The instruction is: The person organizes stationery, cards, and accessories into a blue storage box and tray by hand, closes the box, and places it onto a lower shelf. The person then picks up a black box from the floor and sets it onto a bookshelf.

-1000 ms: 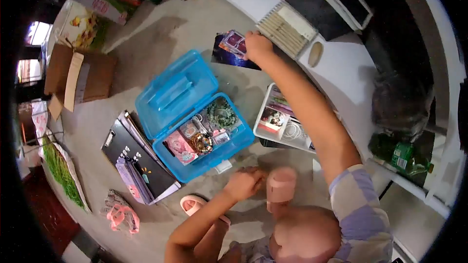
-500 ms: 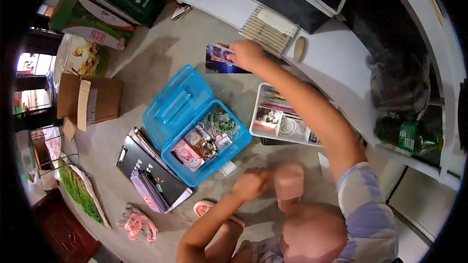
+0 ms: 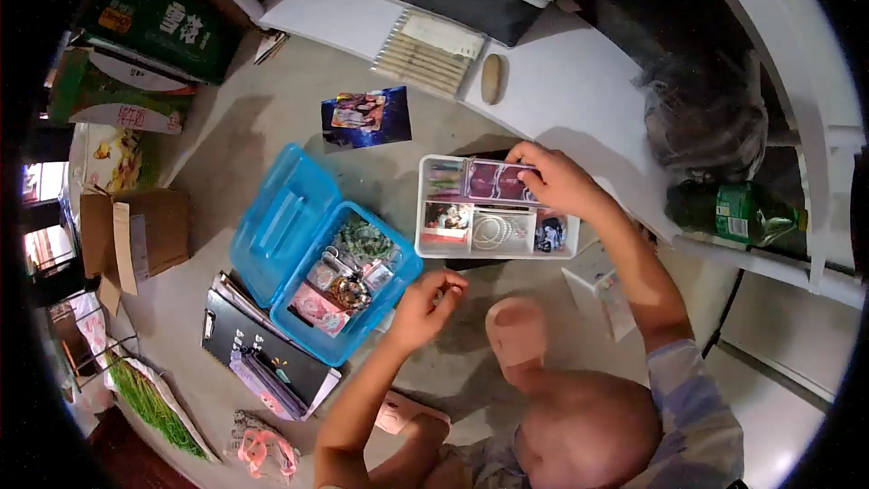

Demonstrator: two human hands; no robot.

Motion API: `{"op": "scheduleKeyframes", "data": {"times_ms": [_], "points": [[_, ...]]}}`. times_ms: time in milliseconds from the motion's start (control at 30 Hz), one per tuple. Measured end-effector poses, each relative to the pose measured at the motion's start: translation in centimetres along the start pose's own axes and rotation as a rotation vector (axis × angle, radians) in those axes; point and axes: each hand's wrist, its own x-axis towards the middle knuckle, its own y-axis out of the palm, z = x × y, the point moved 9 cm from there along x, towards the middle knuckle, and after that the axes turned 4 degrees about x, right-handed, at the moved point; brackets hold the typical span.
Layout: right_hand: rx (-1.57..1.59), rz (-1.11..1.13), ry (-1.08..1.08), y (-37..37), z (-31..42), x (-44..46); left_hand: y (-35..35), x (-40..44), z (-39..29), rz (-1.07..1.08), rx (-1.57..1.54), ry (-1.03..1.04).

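My right hand (image 3: pixel 554 179) is closed on a flat purple card (image 3: pixel 493 179) with a framed pattern. The card lies over the upper compartment of a white divided tray (image 3: pixel 421 217), partly covering the pens (image 3: pixel 444 177) there. White cord-like loops (image 3: pixel 491 231) and picture cards (image 3: pixel 549 230) occupy its lower compartments. Loosely curled, with a gap between thumb and forefinger, my left hand (image 3: pixel 425 308) appears to hold nothing. It is beside the right edge of an open blue box (image 3: pixel 398 263), which contains green beads (image 3: pixel 364 243), bracelets (image 3: pixel 349 292) and a pink packet (image 3: pixel 317 310).
A dark blue picture (image 3: pixel 391 118) with a smaller picture (image 3: pixel 358 111) on it lies on the floor. Left of the box are a black clipboard (image 3: pixel 237 317) and an open carton (image 3: pixel 163 226). A bottle (image 3: pixel 738 213) stands at the right, near a white low shelf (image 3: pixel 543 81).
My right hand has moved from the floor picture to the white tray, carrying the purple card. A smaller picture now shows on the dark blue one. My left hand has loosened. The view has shifted.
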Motion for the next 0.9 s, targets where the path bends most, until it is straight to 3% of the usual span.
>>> {"op": "scheduleKeyframes", "data": {"times_ms": [133, 233, 333, 367, 467, 500, 600, 733, 767, 900], "points": [[-0.045, -0.028, -0.083, 0.5, 0.2, -0.4, -0.6, 0.6, -0.6, -0.052, -0.038, 0.023], [-0.018, 0.033, -0.175, 1.1, 1.7, -0.7, -2.8, 1.0, -2.0, -0.266, -0.062, 0.153], [0.136, 0.228, -0.094, 2.9, 3.1, -1.4, -4.9, 0.9, -5.9, -0.518, 0.228, 0.300], [0.226, 0.274, -0.071, 3.4, 3.6, -1.6, -4.9, 1.0, -5.7, -0.499, 0.201, 0.284], [0.366, 0.381, -0.079, 5.3, 4.6, -2.1, -3.9, 1.4, -3.5, -0.328, -0.337, 0.047], [0.490, 0.416, -0.007, 6.0, 4.6, -2.4, -4.3, 1.5, -3.1, -0.371, -0.440, 0.140], [0.579, 0.506, 0.024, 7.9, 4.7, -2.8, -5.0, 1.1, -1.0, -0.411, -0.507, 0.027], [0.765, 0.691, 0.141, 11.2, 5.0, -4.2, -6.3, 0.7, -1.8, -0.473, -0.606, 0.037], [0.850, 0.735, 0.289, 12.2, 4.7, -5.0, -6.4, 0.6, -1.3, -0.439, -0.621, 0.024], [1.032, 0.729, 0.316, 13.6, 6.1, -6.4, -6.3, 0.2, -1.8, -0.337, -0.708, -0.038]]}}
